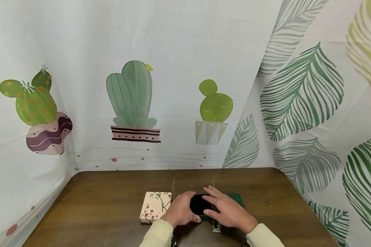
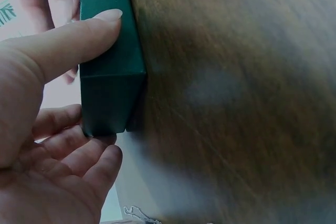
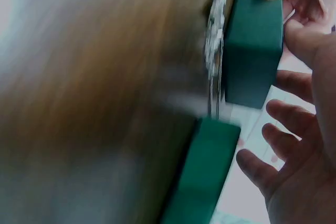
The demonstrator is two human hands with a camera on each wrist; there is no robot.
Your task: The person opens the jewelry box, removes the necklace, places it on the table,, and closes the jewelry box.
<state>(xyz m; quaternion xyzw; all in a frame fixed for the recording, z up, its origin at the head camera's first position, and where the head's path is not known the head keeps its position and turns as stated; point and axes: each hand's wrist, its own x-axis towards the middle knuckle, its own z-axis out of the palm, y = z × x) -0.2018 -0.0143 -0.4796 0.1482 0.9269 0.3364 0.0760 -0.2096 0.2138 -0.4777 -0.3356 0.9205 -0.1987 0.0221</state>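
A small green box (image 2: 107, 103) with a black upper face (image 1: 199, 206) sits between the two hands near the front of the table. My left hand (image 1: 180, 210) grips its left end, the thumb lying along the near side and the other fingers at the end and far side. Over the box's right end, my right hand (image 1: 227, 210) has its fingers spread and loosely bent, with the fingertips close to the black face. Just beyond, partly covered by the right hand, lies a second green box-shaped piece (image 3: 202, 174).
A cream box with a red floral print (image 1: 156, 206) stands left of my left hand. Beside the green box lies a silver chain with an ornate end (image 1: 216, 227). Another thin chain (image 1: 173, 187) rests by the cream box. Patterned cloth (image 1: 179, 41) hangs behind the wooden table (image 1: 105, 199).
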